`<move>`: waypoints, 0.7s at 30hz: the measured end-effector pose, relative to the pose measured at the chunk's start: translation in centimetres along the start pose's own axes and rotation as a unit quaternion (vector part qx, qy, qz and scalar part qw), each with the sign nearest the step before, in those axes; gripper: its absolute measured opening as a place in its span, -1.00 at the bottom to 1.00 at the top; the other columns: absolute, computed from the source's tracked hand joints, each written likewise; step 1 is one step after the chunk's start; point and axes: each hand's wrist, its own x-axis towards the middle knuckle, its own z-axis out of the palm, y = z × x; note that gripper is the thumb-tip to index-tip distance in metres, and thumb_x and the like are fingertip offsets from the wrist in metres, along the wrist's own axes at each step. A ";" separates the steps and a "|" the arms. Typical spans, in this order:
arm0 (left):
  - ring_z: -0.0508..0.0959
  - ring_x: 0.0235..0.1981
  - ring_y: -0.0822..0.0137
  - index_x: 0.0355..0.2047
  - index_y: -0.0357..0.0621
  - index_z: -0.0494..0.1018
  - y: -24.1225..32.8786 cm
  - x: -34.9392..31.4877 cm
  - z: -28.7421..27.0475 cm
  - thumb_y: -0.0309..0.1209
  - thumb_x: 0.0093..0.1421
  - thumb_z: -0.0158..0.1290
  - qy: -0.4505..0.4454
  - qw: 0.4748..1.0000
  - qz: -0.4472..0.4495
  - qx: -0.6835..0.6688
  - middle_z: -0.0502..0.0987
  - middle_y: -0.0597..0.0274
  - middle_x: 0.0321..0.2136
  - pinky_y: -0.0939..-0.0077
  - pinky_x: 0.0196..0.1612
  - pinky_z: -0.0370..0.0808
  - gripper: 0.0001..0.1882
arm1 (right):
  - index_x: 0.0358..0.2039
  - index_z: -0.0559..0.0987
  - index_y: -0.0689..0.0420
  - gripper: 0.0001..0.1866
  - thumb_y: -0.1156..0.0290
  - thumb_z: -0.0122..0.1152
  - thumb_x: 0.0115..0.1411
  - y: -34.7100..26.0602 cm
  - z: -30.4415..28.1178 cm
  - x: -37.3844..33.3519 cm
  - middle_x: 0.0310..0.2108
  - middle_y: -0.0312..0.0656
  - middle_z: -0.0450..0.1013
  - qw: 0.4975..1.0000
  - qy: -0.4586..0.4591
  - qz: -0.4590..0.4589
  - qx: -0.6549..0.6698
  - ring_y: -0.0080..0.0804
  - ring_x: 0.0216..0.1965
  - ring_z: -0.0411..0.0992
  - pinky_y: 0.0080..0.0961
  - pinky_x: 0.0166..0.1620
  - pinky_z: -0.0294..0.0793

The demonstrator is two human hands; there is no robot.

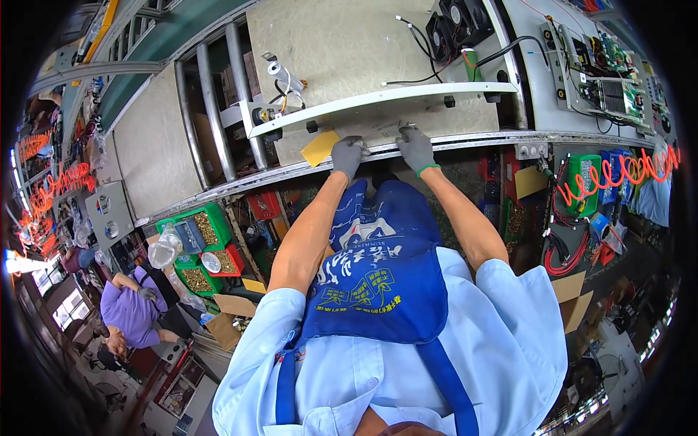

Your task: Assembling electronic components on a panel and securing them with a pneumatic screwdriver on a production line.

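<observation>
My left hand [350, 155], in a grey glove, is at the near edge of the bench with its fingers curled together; a small pale bit shows by the fingertips. Beside it lies a yellow card [320, 148]. My right hand [416, 150], gloved in grey with a green cuff, is closed near the same edge, its fingertips by small, thin dark pieces I cannot make out. Just beyond both hands stands a white metal panel [392, 95]. Black fans [456, 29] and a green cylinder [471, 65] sit behind it, and a silver cylindrical part [283, 75] with wires is at its left end.
Metal rollers [214, 109] cross the line at left. Green bins [211, 225] of small brass-coloured parts stand below the bench edge. At right are a unit with circuit boards [614, 98] and an orange coiled hose [618, 174]. Another person [134, 309] is at far left.
</observation>
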 end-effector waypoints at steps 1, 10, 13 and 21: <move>0.61 -0.53 0.36 -0.12 -0.40 0.53 0.1 -0.6 -0.5 -0.55 0.30 0.02 0.001 1.000 0.001 0.002 0.60 0.06 -0.41 0.53 -0.49 0.56 -0.80 | -0.09 0.65 0.16 -0.64 0.25 0.26 0.15 -0.7 0.4 0.0 -0.21 0.05 0.60 1.000 -0.006 0.001 -0.001 0.02 -0.15 0.57 -0.20 -0.02 0.53; 0.61 -0.47 0.43 -0.11 -0.37 0.54 -0.5 -4.1 -3.8 -0.48 0.35 0.00 -0.013 0.998 0.024 0.059 0.60 0.15 -0.39 0.61 -0.42 0.54 -0.78 | -0.20 0.63 0.04 -0.79 0.35 0.16 0.16 -2.8 5.5 3.4 -0.24 -0.11 0.53 0.922 0.049 -0.261 -0.282 -0.12 -0.26 0.56 -0.15 -0.25 0.57; 0.62 -0.42 0.42 -0.08 -0.36 0.52 -0.8 -5.3 -4.8 -0.47 0.37 -0.01 -0.012 0.999 0.015 0.037 0.60 0.14 -0.33 0.61 -0.40 0.53 -0.77 | -0.26 0.60 0.06 -0.83 0.40 0.11 0.14 -2.9 6.0 4.3 -0.28 -0.13 0.53 0.897 0.011 -0.265 -0.354 -0.19 -0.25 0.55 -0.13 -0.31 0.57; 0.64 -0.28 0.33 -0.14 -0.22 0.52 -4.3 -5.8 -6.9 -0.41 0.36 -0.01 0.000 0.967 -0.083 -0.241 0.60 0.14 -0.23 0.45 -0.25 0.58 -0.82 | -0.24 0.56 0.14 -0.84 0.44 0.09 0.19 -10.7 4.1 -3.4 -0.35 0.01 0.51 0.930 -0.125 -0.332 -0.098 0.01 -0.25 0.52 -0.12 -0.21 0.53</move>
